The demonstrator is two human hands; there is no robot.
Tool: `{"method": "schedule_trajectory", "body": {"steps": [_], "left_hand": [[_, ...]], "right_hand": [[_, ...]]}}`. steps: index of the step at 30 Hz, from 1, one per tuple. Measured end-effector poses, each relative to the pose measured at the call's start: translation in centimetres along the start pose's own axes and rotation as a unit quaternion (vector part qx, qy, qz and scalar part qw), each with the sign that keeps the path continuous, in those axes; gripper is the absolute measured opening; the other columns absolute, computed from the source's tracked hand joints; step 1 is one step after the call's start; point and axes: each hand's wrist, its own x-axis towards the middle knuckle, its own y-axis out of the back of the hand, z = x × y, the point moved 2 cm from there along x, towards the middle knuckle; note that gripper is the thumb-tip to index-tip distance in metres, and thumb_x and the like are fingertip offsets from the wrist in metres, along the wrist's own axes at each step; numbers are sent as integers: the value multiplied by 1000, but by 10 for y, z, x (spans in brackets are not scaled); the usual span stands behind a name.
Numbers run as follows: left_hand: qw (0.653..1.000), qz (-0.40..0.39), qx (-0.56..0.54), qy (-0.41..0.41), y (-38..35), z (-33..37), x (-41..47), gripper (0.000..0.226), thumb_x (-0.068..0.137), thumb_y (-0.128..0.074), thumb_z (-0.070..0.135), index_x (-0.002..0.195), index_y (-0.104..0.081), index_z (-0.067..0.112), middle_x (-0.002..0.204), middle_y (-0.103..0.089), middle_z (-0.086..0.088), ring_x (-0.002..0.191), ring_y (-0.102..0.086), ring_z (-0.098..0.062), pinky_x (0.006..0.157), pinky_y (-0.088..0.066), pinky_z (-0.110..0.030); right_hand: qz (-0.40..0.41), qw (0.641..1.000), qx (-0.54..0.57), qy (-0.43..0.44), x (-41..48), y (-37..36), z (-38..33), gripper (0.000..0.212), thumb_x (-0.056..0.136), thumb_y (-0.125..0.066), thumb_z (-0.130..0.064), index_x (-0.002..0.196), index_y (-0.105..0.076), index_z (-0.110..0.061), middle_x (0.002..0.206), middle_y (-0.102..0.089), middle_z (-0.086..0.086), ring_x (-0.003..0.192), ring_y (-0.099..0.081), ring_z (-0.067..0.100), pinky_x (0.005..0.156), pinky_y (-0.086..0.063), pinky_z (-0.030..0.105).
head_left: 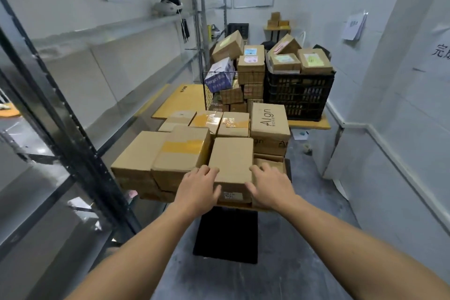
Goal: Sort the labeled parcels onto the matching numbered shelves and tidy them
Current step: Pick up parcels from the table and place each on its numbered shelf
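A plain cardboard parcel (231,158) with a small white label on its near face lies at the front of a pile of brown boxes. My left hand (199,187) grips its near left corner, and my right hand (269,186) grips its near right corner, fingers curled over the top edge. To its left sits a larger box with yellow tape (181,153). A box printed "Align" (269,120) stands behind on the right. The grey metal shelves (102,31) run along the left wall.
Behind the pile stand a wire basket (219,90) and a black crate (300,95), both heaped with labeled parcels. A white headset (168,6) rests on an upper shelf. A black mat (227,236) lies on the floor below the pile. White walls close the right side.
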Motion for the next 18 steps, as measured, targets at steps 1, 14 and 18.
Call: {"method": "schedule_trajectory", "body": {"steps": [1,14,18], "left_hand": [[1000,-7,-5,7,-6,-1,4,48,97,-44,44,141,-39,27,137,-48,5,122,-46,-18,103,-38,-35],[984,-34,-136,110,-57,-15,28,45,98,-50,35,140,-44,18,148,-32,0,134,-31,-20,111,-30,-33],[970,6,-192,152,-65,-10,26,40,96,-55,28,135,-51,16,150,-31,-7,131,-36,-27,111,-31,-36]], "right_hand": [[-7,1000,25,-6,8,-5,2,52,99,-43,-55,144,-40,-28,134,-50,7,120,-51,30,97,-48,48],[12,935,338,-106,44,-66,14,46,99,-51,-50,141,-39,-36,132,-51,6,125,-49,24,104,-42,40],[26,911,398,-109,43,-74,14,44,98,-57,-41,139,-42,-34,136,-55,2,124,-51,20,106,-43,40]]}}
